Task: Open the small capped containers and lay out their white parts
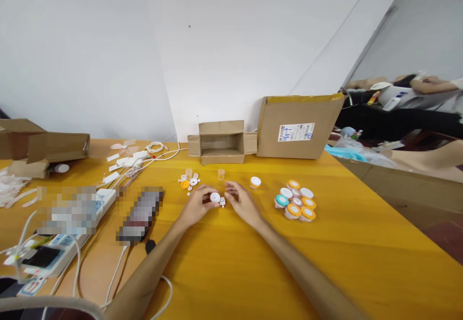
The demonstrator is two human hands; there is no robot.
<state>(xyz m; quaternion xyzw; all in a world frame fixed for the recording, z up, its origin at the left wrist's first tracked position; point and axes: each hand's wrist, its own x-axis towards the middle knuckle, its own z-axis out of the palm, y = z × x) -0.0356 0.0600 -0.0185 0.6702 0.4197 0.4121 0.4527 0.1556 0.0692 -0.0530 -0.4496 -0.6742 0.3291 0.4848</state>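
Observation:
My left hand [197, 205] pinches a small white round cap [214, 197] between thumb and fingers. Close by its edge, just above the table, is a small white part with dark spots [222, 201]; I cannot tell whether it touches the cap. My right hand [241, 202] is just right of this part, its curved fingers apart and nothing seen in them. Beyond the hands stands a small clear cup [221, 174]. Left of it lie an orange ring-shaped cap [185, 184], another white cap [193, 181], small white pieces and a second clear cup [188, 173].
Right of my hands stand a white-lidded jar [255, 181] and a cluster of small jars with orange, white and teal lids [293, 209]. An open cardboard box [222, 158] and a large carton [300, 127] stand at the wall. A phone [141, 216], cables and power strip [105, 197] lie left.

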